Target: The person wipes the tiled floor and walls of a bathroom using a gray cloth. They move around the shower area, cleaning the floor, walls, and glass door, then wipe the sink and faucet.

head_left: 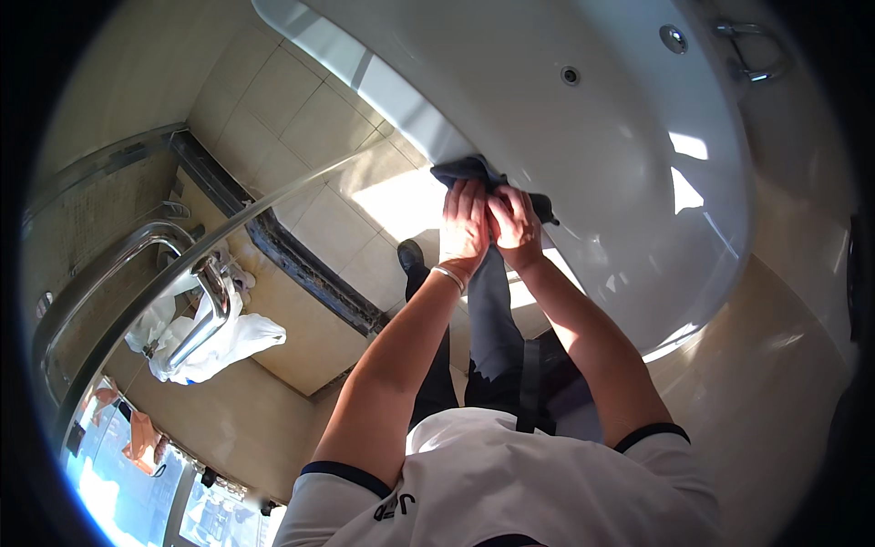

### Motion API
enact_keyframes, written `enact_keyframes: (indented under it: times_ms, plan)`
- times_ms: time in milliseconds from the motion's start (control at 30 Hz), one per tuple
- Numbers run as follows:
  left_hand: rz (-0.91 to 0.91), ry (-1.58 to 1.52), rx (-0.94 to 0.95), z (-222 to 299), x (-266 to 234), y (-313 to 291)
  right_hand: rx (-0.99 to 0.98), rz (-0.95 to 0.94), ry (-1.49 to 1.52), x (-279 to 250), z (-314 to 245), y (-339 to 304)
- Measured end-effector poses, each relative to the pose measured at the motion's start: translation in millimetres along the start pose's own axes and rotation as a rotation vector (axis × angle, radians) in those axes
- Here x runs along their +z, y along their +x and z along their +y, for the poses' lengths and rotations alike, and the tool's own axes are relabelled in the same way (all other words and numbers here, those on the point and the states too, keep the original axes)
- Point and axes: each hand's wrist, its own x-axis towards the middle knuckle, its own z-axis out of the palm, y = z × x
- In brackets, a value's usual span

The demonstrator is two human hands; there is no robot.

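Observation:
A dark grey-blue cloth lies bunched over the rim of the white bathtub. My left hand, with a bracelet at its wrist, presses on the cloth, its fingers close together and bent over it. Right beside it, touching it, my right hand also grips the cloth with curled fingers. A dark end of the cloth sticks out to the right of that hand, over the tub's inner side. The fingertips are partly hidden in the folds.
Inside the tub is a drain; a chrome faucet stands beyond its far right rim. To the left are a glass panel's edge, a chrome handle, a white plastic bag and a dark floor sill.

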Motion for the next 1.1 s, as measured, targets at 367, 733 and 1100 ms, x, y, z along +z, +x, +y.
enact_keyframes:
  times_ms: [367, 733, 1100]
  plan:
    - [-0.351, 0.245, 0.401, 17, -11, -25, 0.383, 0.116, 0.065, -11, 5, -94]
    - [-0.333, 0.284, 0.366, -15, -9, 12, 0.253, 0.159, -0.081, 14, 3, -53]
    - [-0.659, 0.097, 0.735, 76, 29, -47, 0.615, 0.157, -0.227, -42, 4, -200]
